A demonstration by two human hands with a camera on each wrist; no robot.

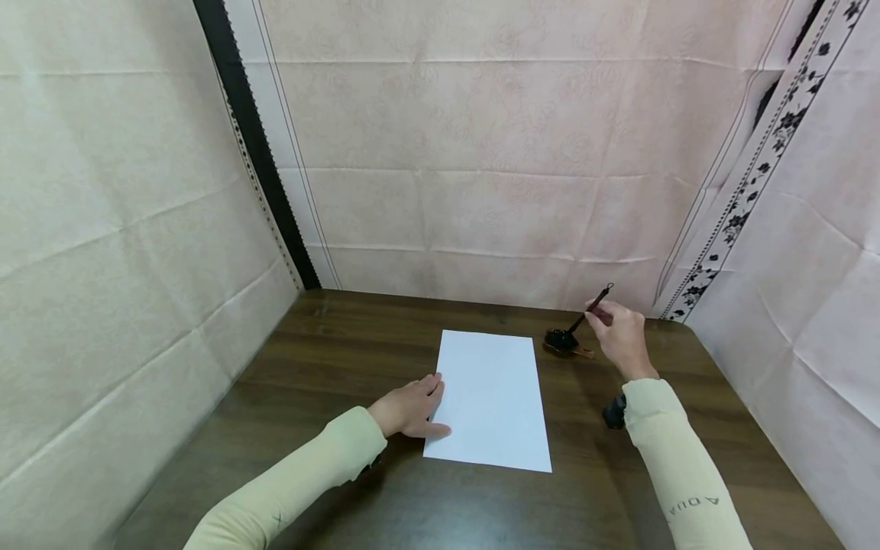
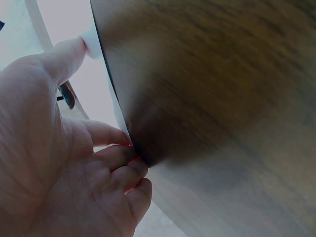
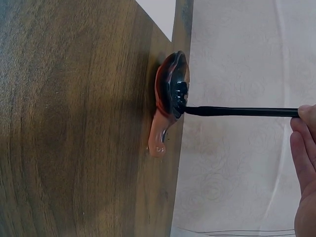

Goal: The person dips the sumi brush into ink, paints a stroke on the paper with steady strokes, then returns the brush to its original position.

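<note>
Left fingers point(image 2: 107, 134), thumb point(image 2: 69, 58) apart, touch paper point(image 1: 491, 405); right fingers point(image 1: 596, 325) pinch a brush point(image 3: 237, 111) touching the dish's point(image 3: 164, 84) black contents point(image 3: 182, 90).

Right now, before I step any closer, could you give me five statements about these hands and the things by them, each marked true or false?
1. The right hand holds a dark brush. True.
2. The left hand touches the white paper along its left side, as the head view shows it. True.
3. The brush's tip is on the paper. False: it is at the small dark dish.
4. The paper's upper face is covered in dark writing. False: no marks show on it.
5. In the head view, the dish lies to the left of the paper. False: it lies to the right, near the paper's far end.
</note>
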